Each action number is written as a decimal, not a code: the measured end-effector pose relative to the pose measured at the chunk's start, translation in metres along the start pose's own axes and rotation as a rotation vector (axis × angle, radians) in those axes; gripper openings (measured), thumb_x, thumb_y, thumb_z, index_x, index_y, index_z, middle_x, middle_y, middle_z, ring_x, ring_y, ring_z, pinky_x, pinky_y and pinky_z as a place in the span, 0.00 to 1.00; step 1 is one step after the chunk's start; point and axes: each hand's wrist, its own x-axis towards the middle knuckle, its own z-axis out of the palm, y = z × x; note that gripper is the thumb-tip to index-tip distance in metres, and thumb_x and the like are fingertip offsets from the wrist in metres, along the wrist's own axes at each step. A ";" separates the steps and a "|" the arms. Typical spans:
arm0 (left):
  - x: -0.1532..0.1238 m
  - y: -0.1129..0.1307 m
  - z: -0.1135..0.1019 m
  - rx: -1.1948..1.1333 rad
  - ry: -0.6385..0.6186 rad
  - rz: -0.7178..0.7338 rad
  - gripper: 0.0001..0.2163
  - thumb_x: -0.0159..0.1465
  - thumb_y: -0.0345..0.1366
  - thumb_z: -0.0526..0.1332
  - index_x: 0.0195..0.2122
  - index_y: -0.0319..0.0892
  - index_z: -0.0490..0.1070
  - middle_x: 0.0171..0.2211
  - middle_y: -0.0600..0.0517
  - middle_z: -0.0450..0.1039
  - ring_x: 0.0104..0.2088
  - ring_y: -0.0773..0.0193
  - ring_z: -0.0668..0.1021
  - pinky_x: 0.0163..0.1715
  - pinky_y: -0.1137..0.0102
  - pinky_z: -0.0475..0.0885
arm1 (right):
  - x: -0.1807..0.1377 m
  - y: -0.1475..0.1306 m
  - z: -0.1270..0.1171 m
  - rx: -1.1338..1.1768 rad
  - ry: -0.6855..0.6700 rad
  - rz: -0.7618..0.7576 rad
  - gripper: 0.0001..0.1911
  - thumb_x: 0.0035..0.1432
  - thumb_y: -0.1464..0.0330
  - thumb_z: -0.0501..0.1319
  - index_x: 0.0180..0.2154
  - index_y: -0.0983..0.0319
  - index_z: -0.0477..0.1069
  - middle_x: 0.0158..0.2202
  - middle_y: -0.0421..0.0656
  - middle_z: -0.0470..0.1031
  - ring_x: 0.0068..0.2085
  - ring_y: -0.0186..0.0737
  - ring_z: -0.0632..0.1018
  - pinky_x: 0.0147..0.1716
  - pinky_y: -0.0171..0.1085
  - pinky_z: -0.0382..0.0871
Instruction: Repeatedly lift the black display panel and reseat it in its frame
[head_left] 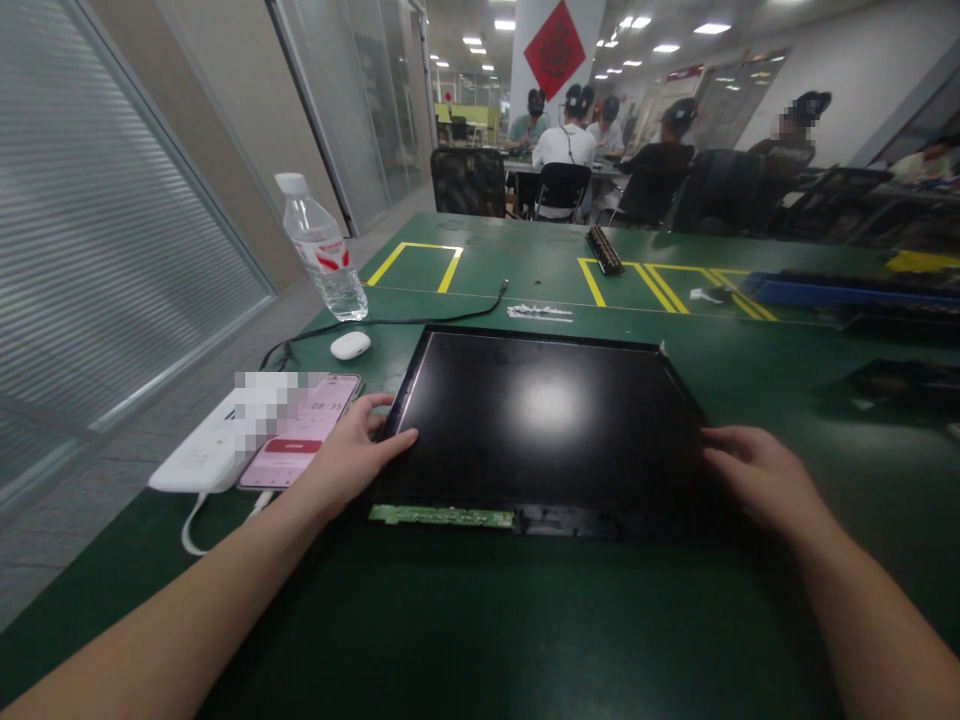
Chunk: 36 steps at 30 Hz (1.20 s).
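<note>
A: First entry?

B: One flat rectangular black display panel (547,430), glossy, face up at the middle of the green desk (525,630); whether its whole underside touches the surface cannot be told. Along its near edge, towards the left: one narrow green circuit board (442,516).

A: Hands?

B: Two, one per side. Left hand (364,440): holding the panel's left edge, thumb on the front, other fingers around the side. Right hand (757,470): holding the right edge, thumb and forefinger against it, remaining fingers hidden.

A: Items left of the panel?

B: One pink-screened phone (300,440), just beside a white rounded power bank (199,450); one white cable (190,525) near both. Beyond them, one white oval case (350,346), then one clear plastic bottle with white cap and red-and-white label (326,255), upright.

A: Beyond the far edge?

B: One thin black cable (420,321); some crumpled silvery scraps (538,312); yellow tape outlines (386,265); one dark ridged block (604,250), on the tape. Far right, one long blue object (802,290), blurred.

A: Background?

B: Black chairs (562,188), several seated people in dark caps, one red diamond-shaped poster (555,50) on a white pillar (525,85).
</note>
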 end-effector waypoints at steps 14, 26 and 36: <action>0.003 -0.008 -0.027 0.082 -0.326 0.016 0.49 0.50 0.25 0.80 0.70 0.47 0.58 0.69 0.36 0.71 0.60 0.42 0.82 0.60 0.50 0.79 | 0.001 0.000 0.001 0.001 -0.005 -0.015 0.18 0.48 0.57 0.61 0.40 0.56 0.80 0.42 0.50 0.79 0.37 0.52 0.79 0.40 0.51 0.74; 0.003 -0.008 -0.038 0.200 -0.429 0.046 0.55 0.52 0.38 0.80 0.77 0.51 0.50 0.79 0.40 0.53 0.76 0.37 0.55 0.67 0.51 0.72 | -0.001 -0.003 -0.002 -0.025 -0.020 0.010 0.20 0.50 0.57 0.61 0.42 0.58 0.81 0.46 0.52 0.80 0.38 0.52 0.80 0.40 0.52 0.75; 0.002 -0.004 -0.021 0.052 -0.194 -0.008 0.31 0.60 0.32 0.71 0.65 0.48 0.68 0.68 0.42 0.74 0.73 0.42 0.66 0.59 0.56 0.79 | 0.003 0.008 0.001 -0.017 0.008 -0.077 0.18 0.51 0.57 0.62 0.41 0.57 0.81 0.43 0.50 0.80 0.35 0.50 0.79 0.37 0.50 0.76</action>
